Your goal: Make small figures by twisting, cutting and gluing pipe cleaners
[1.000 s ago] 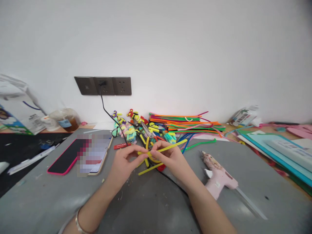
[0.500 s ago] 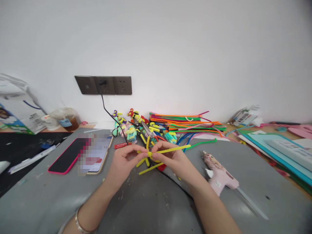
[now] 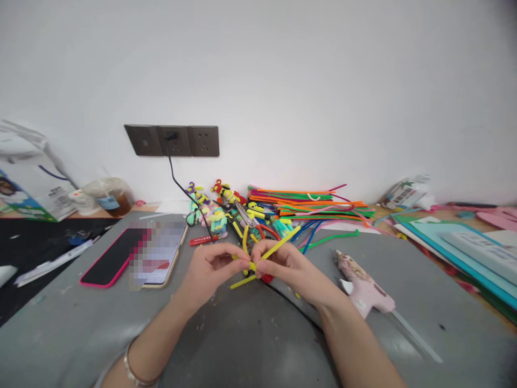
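Yellow pipe cleaners (image 3: 281, 242) are pinched between my two hands above the grey table mat. My left hand (image 3: 216, 268) is closed, thumb and fingertips gripping the bent yellow part. Close beside it, my right hand (image 3: 283, 267) is also closed on the yellow pipe cleaner, whose long end sticks up to the right past the fingers. One short yellow end stands upright between the hands, and another piece points down to the left below them. My fingers hide the spot where the pieces meet. Scissors (image 3: 247, 217) with red-orange handles lie just behind.
Coloured pipe cleaners (image 3: 311, 202) and small pipe-cleaner figures (image 3: 224, 191) are piled by the wall. A pink glue gun (image 3: 365, 288) lies right, its black cord (image 3: 293, 304) passing under my hands. Two phones (image 3: 115, 258) lie left. Paper sheets (image 3: 456, 248) are stacked far right.
The long yellow end beside my right hand has swung up from nearly level to a steeper slant. Both hands remain together, with my right fingers turned and curled more.
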Tool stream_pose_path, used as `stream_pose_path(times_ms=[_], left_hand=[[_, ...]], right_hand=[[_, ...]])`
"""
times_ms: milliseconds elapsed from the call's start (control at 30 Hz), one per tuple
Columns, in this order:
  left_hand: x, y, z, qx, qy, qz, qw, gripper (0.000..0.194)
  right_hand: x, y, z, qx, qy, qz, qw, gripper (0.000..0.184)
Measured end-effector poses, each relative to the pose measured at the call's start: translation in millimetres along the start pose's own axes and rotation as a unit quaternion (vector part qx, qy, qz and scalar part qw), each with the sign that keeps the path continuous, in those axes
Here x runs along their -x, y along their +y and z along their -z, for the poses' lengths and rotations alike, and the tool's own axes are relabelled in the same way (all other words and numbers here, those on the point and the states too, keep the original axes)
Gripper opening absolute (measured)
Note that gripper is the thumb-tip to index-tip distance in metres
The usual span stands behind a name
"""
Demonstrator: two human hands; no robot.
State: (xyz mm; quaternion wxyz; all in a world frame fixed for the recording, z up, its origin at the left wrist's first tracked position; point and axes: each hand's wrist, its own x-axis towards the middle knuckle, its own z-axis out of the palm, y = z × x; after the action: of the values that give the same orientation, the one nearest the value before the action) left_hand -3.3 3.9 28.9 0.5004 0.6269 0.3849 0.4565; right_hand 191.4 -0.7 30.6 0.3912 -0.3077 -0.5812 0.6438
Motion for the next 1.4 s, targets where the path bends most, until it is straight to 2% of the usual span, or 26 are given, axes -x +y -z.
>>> stream_pose_path(times_ms=[100, 200, 300, 400, 533, 633, 933, 1067, 1233, 1400], left_hand=[[0.8, 0.8, 0.3, -0.013, -0.021, 0.002, 1.000, 0.019], [0.2, -2.3, 1.4, -0.043, -0.001, -0.013, 0.999, 0.015], [-2.6, -9.8, 2.6, -0.068, 0.029, -0.007, 0.997, 0.027], [-5.4, -17.6, 3.0, -0.129, 0.033, 0.022, 0.991, 0.041], [-5.6, -19.0, 2.1, -0.165, 0.034, 0.020, 0.985, 0.025], [-4.5, -14.3, 1.7, -0.137, 0.037, 0.006, 0.990, 0.020], [-5.1, -6.3, 0.4, -0.029, 0.001, 0.028, 0.999, 0.038], [-3.9, -7.4, -0.3, 0.026, -0.004, 0.070, 0.997, 0.042], [-3.0, -9.4, -1.9, 0.092, 0.009, 0.106, 0.990, 0.042], [-3.7, -9.7, -1.3, 0.079, -0.001, 0.113, 0.990, 0.045]], right_hand=[[0.4, -0.9, 1.2, 0.000, -0.027, -0.011, 1.000, 0.034], [-1.4, 2.5, 1.7, -0.009, -0.012, -0.011, 1.000, 0.035], [-5.6, 8.1, 2.0, -0.002, 0.053, 0.009, 0.999, 0.037], [-8.9, 10.5, 3.3, 0.016, 0.132, 0.045, 0.990, 0.036], [-9.7, 8.8, 3.8, 0.053, 0.187, 0.081, 0.978, 0.033], [-10.4, 10.0, 0.8, 0.066, 0.179, 0.090, 0.978, 0.031], [-13.0, 17.3, -5.3, 0.145, 0.136, 0.154, 0.968, 0.026], [-11.3, 17.4, -5.6, 0.117, 0.134, 0.128, 0.976, 0.021], [-9.8, 16.8, -5.4, 0.121, 0.128, 0.129, 0.976, 0.018], [-9.4, 15.0, -5.8, 0.120, 0.134, 0.108, 0.978, 0.021]])
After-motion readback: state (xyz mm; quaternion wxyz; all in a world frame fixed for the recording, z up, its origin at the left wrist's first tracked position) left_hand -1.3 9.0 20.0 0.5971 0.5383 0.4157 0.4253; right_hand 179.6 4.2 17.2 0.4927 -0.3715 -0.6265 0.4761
